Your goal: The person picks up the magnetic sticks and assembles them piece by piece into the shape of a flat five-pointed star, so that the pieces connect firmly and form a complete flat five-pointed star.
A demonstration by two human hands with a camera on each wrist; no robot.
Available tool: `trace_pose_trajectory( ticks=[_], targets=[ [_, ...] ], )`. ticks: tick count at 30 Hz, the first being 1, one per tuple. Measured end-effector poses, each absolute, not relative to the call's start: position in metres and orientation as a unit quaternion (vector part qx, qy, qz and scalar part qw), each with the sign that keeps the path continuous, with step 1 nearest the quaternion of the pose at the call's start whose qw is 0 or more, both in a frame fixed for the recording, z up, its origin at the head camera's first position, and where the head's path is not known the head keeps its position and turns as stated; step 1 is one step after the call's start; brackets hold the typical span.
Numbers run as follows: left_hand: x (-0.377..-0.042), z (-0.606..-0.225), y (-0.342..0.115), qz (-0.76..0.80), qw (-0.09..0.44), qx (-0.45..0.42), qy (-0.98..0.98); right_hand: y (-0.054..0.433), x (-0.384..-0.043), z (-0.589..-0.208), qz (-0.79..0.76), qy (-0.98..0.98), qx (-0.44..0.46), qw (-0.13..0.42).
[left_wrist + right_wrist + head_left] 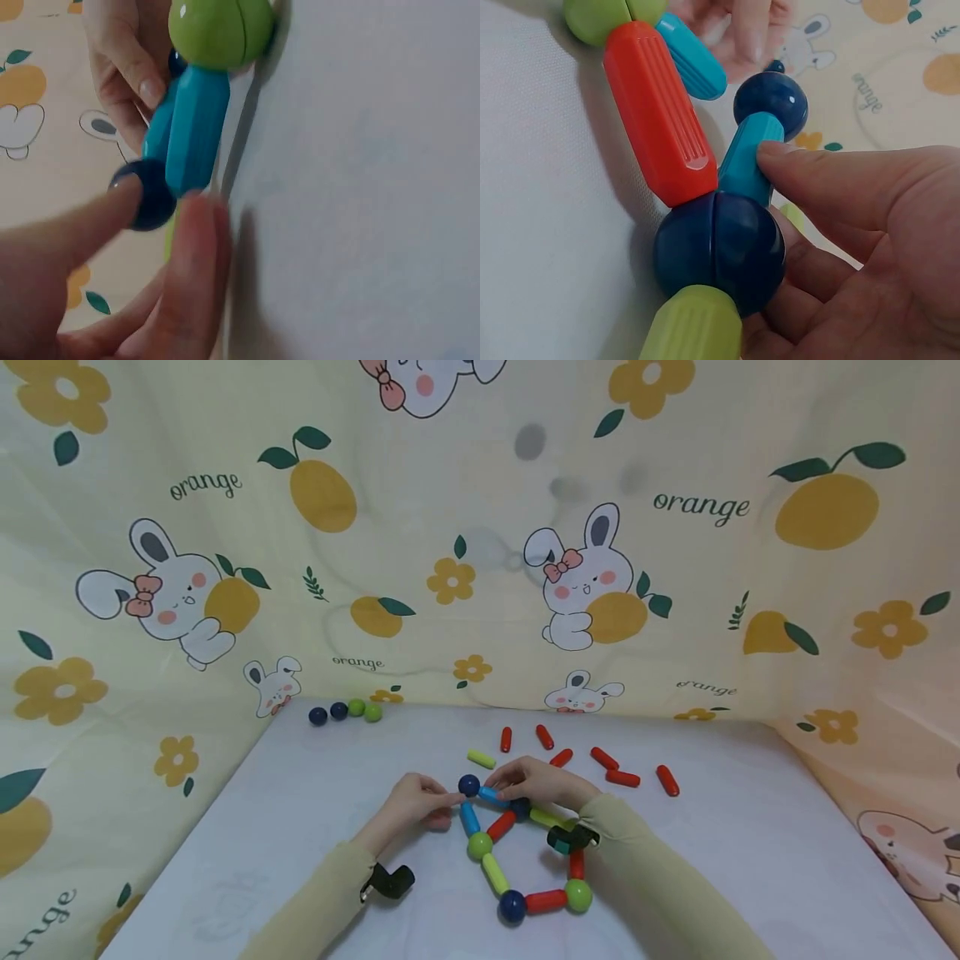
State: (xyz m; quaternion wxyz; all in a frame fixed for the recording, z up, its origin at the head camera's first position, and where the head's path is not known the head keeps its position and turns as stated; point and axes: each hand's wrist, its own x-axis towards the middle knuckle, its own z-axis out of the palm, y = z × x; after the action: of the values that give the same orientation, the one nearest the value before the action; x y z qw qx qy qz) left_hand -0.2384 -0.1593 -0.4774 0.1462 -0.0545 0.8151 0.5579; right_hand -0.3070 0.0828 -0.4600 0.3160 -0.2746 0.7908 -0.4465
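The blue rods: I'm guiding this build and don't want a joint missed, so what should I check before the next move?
1. Right hand gripping one blue rod: ok, pinched.
2. That rod meeting the far navy ball: ok, they touch.
3. Second blue rod meeting the green ball: ok.
4. Second rod's other end joined to the far navy ball: not ok, the right wrist view shows a gap.
5. Left hand steadying that ball: cannot tell, contact is unclear.

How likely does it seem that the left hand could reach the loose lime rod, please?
Probably yes: the loose lime rod lies past the nearest dark blue ball, with bare table beside the left hand.
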Motion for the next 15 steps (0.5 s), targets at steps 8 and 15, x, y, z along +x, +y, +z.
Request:
trace_pose_trajectory(
  ticks=[8, 15],
  targets=[
    [-0.231, -0.480, -0.147, 0.566, 0.197, -0.099, 0.794, 0.083, -0.307, -0.462, -0.447, 0.791, -0.273, 0.316],
    [-0.230, -0.481, -0.139, 0.562, 0.199, -0.100, 0.797, 0.082, -0.307, -0.461, -0.441, 0.794, -0.272, 0.317]
  ],
)
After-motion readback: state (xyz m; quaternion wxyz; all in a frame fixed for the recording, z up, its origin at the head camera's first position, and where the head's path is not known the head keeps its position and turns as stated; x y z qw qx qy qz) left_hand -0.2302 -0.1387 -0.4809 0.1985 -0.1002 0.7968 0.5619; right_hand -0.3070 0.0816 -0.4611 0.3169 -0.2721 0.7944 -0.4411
